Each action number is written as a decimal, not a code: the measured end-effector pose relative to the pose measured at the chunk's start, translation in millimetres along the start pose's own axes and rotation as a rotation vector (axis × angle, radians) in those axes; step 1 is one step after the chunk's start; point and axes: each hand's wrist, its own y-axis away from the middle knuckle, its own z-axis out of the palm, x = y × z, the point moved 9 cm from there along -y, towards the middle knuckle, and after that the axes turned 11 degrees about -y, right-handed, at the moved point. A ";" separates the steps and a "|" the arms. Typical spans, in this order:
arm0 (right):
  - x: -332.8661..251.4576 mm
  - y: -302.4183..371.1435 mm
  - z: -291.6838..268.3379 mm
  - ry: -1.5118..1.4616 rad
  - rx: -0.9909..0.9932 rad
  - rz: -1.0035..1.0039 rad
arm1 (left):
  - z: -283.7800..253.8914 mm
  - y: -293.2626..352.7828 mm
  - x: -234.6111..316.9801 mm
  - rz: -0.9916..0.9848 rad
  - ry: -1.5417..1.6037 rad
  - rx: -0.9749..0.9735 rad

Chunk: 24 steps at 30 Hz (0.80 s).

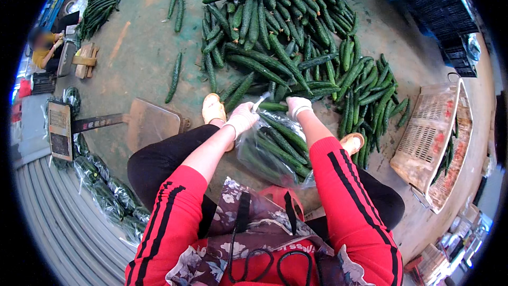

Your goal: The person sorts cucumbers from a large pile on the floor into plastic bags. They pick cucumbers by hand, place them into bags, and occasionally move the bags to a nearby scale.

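My left hand [243,118], in a pale glove, is closed on the gathered edge of a clear plastic bag [248,151]. Several long green cucumbers [286,140] lie inside the bag, between my legs. My right hand [298,107], also gloved, is closed at the right end of a cucumber [273,106] lying across the bag's mouth; its fingertips are partly hidden. Just beyond both hands rises a large heap of cucumbers [259,21] on the floor, spreading toward the right.
At left stands a platform scale [153,124] with an upright display [60,130]. Filled clear bags [106,188] lie beside it. A whitish plastic crate [426,132] is tilted at right, with dark stacked crates [428,5] beyond. Another person [47,47] sits far left near more cucumbers [106,2].
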 end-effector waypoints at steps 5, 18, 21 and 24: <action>73.1 78.7 -38.2 -0.106 0.125 0.045 | -10.0 17.8 16.5 0.039 0.205 -0.003; 23.4 231.3 -54.3 -0.468 0.024 -0.151 | -43.0 134.1 74.0 0.085 0.959 -0.194; 12.2 225.4 -1.8 -0.419 0.092 -0.064 | -68.1 190.9 102.1 0.286 0.321 -0.253; 24.5 215.0 60.0 -0.216 -0.099 0.031 | -70.2 229.5 89.1 0.396 -0.241 -0.301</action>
